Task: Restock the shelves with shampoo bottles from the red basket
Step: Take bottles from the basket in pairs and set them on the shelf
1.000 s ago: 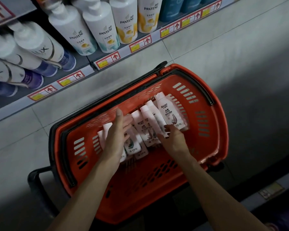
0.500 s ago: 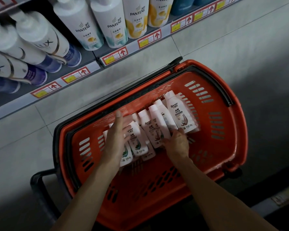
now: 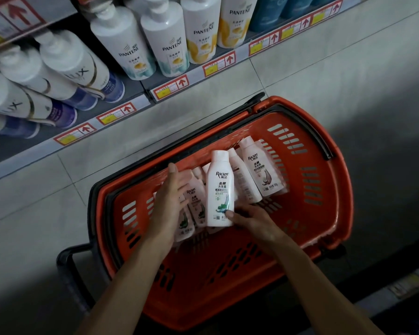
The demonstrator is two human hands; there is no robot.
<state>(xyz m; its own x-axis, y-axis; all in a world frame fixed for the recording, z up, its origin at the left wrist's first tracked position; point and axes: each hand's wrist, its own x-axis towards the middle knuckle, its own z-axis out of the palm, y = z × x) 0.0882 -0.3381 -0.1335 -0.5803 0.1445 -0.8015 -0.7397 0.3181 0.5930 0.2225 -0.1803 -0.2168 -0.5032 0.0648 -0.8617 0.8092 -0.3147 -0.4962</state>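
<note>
Head view, centre frame: right hand [image 3: 254, 221] grip pinches bottle [image 3: 220, 189] by base only; top-heavy, may tip into basket [image 3: 335, 213]; left hand [image 3: 169, 201] flat.

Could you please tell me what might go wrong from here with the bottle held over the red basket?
1. The right hand pinches the white green-labelled shampoo bottle only near its base, so it could tip and slip.
2. The grey shelf looks packed with large white pump bottles; squeezing it in might topple one.
</note>
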